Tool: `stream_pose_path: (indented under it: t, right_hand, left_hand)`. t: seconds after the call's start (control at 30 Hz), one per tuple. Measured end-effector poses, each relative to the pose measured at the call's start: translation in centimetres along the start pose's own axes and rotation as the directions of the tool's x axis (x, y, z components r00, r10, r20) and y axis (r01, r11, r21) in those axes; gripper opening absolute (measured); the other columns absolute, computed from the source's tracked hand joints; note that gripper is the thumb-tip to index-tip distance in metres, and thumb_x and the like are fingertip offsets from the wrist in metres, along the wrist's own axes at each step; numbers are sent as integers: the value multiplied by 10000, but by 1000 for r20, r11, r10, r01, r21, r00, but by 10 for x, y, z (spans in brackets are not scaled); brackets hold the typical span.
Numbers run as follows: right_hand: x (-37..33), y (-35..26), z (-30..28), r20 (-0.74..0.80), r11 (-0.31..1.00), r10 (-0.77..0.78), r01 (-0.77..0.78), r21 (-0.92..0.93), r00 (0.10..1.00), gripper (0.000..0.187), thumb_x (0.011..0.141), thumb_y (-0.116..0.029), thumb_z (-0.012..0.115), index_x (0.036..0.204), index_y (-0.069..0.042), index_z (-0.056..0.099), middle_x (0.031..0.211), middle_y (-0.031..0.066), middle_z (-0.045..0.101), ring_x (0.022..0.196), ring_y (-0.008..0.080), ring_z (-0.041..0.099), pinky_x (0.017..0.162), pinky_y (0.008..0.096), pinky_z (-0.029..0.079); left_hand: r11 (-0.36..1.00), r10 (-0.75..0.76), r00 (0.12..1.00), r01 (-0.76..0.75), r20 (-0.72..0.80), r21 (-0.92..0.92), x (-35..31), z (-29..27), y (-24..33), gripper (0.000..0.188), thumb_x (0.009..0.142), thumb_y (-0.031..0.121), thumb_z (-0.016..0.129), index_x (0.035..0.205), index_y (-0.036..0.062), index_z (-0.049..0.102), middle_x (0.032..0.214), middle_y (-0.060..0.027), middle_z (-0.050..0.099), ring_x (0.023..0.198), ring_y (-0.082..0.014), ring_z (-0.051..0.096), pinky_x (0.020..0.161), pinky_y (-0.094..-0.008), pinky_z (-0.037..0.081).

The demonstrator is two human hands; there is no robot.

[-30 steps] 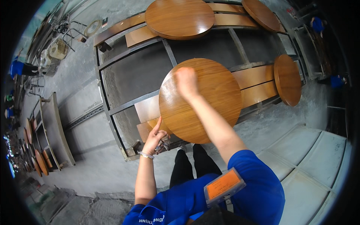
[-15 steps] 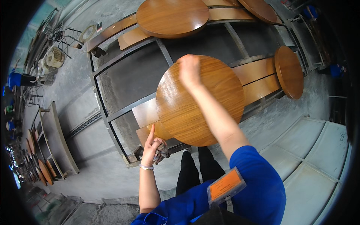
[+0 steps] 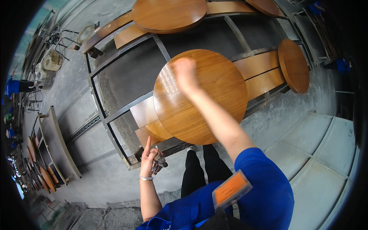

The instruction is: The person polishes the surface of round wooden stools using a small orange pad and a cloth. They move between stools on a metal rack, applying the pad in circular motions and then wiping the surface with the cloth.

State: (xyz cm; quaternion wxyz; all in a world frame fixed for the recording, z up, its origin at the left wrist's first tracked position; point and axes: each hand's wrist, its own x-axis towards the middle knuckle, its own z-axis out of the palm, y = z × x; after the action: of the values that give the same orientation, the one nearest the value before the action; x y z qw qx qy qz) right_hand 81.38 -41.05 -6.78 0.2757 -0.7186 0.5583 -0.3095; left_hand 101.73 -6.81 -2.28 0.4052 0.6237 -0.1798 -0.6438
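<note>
A round wooden tabletop [image 3: 218,111] with a glossy brown finish lies before me on wooden boards across a metal frame. My right hand [image 3: 184,74] is on its upper left part, fingers curled down and blurred by motion. Whatever may be under those fingers is hidden. My left hand [image 3: 148,161] is off the tabletop, near the frame's front left corner. It is closed around a crumpled grey cloth [image 3: 159,163], with the index finger stretched out.
Another round top [image 3: 168,15] lies at the back, and a smaller one [image 3: 293,66] sits at the right end of the boards. The metal frame [image 3: 132,110] has dark openings. Large pale panels [image 3: 310,161] stand at my right. A low rack [image 3: 57,147] is at far left.
My right hand has shifted slightly left across the tabletop. The left hand still holds the cloth, with its finger pointing. The whole scene sits a little higher and further left in view.
</note>
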Motion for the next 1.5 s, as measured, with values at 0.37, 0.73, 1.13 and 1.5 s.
stream_pose_path:
  t: [0.37, 0.73, 1.13, 1.5]
  right_hand:
    - [-56, -13, 8, -122, 997, 22, -14, 74, 992, 200, 1092, -101, 482, 1147, -10, 652, 1277, 201, 587, 1229, 323, 540, 1096, 456, 478]
    - [-26, 46, -92, -368, 910, 93, -229, -345, 925, 177, 1002, 64, 511, 1062, -18, 656, 1146, 157, 620, 1164, 300, 522, 1038, 448, 468]
    - [-40, -74, 79, 60, 932, -323, 329, -154, 944, 144, 963, 50, 565, 1068, -11, 643, 1206, 173, 615, 1305, 359, 527, 1159, 450, 458]
    - [-64, 80, -96, -473, 898, 31, -232, -374, 881, 185, 942, 72, 550, 1076, -13, 644, 1140, 171, 600, 1194, 342, 501, 1047, 485, 441]
  left_hand:
    - [1000, -1, 1000, 1, -20, 10, 3, -11, -29, 775, 1021, 55, 561, 1738, 130, 278, 924, -66, 740, 816, -118, 677, 791, -259, 547]
    - [992, -46, 999, 46, -2, 113, -29, -26, -26, 806, 1004, 8, 555, 1744, 126, 257, 906, -34, 685, 873, -148, 675, 845, -277, 532]
    - [999, 9, 995, -13, 99, 46, 3, 30, -34, 793, 1017, 39, 559, 1745, 131, 255, 930, -65, 726, 865, -123, 664, 846, -269, 530]
    - [998, -8, 1000, 7, 7, 57, -20, 10, -36, 798, 1003, 50, 575, 1739, 116, 272, 925, -69, 741, 867, -122, 667, 848, -272, 535]
